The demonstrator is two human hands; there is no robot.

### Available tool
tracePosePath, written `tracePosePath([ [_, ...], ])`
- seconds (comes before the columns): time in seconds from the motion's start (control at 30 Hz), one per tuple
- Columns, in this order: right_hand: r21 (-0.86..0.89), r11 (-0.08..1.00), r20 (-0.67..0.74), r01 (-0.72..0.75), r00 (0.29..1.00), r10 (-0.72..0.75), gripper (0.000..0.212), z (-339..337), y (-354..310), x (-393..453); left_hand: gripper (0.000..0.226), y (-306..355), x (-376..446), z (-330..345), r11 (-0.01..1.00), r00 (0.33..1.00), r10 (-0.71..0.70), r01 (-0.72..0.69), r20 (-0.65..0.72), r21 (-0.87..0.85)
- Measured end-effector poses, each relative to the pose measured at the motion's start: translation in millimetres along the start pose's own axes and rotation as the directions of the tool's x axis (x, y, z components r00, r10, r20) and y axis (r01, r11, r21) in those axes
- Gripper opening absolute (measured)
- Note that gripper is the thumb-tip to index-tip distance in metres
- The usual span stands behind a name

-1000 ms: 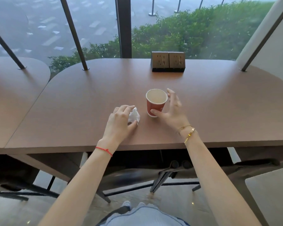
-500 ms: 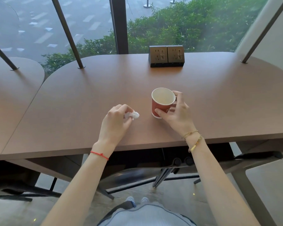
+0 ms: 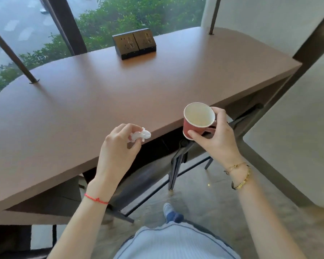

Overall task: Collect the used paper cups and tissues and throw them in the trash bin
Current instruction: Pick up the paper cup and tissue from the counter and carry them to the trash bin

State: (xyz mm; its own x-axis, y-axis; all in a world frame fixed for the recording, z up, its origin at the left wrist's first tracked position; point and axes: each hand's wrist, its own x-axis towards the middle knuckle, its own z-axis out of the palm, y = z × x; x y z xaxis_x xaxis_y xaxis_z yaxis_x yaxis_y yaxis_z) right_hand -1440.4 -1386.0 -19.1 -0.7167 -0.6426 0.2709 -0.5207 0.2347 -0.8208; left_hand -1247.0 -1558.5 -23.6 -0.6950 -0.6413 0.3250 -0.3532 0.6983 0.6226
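- right hand (image 3: 216, 139) wraps the red paper cup (image 3: 197, 120) past the table (image 3: 101, 86) front edge, looks empty inside
- left hand (image 3: 118, 148) pinches a crumpled tissue (image 3: 141, 135) at that edge

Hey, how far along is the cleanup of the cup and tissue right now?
Collected: the table shows no cups or tissues. In hand: the left hand pinches the crumpled tissue, and the right hand holds the red paper cup upright, off the table. Left: binning both; no trash bin is in view.
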Motion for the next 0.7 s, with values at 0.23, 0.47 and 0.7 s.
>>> tracePosePath([
  [0.23,-0.008,0.981,-0.275,-0.195,0.943,0.185,0.070,-9.4,-14.2,-140.8,0.023,14.5,-49.3,-5.7,0.976,0.950,0.215,-0.202,0.228,-0.080],
  [0.47,0.005,0.912,-0.502,-0.411,0.788,0.357,0.068,-14.8,-41.6,-280.4,0.023,42.1,-110.8,5.3,0.906,0.801,0.419,-0.343,0.427,-0.247],
  [0.7,0.068,0.811,-0.719,-0.581,0.535,0.444,0.068,-16.1,-71.8,-411.1,0.021,91.8,-179.9,28.1,0.780,0.560,0.625,-0.475,0.545,-0.407],
])
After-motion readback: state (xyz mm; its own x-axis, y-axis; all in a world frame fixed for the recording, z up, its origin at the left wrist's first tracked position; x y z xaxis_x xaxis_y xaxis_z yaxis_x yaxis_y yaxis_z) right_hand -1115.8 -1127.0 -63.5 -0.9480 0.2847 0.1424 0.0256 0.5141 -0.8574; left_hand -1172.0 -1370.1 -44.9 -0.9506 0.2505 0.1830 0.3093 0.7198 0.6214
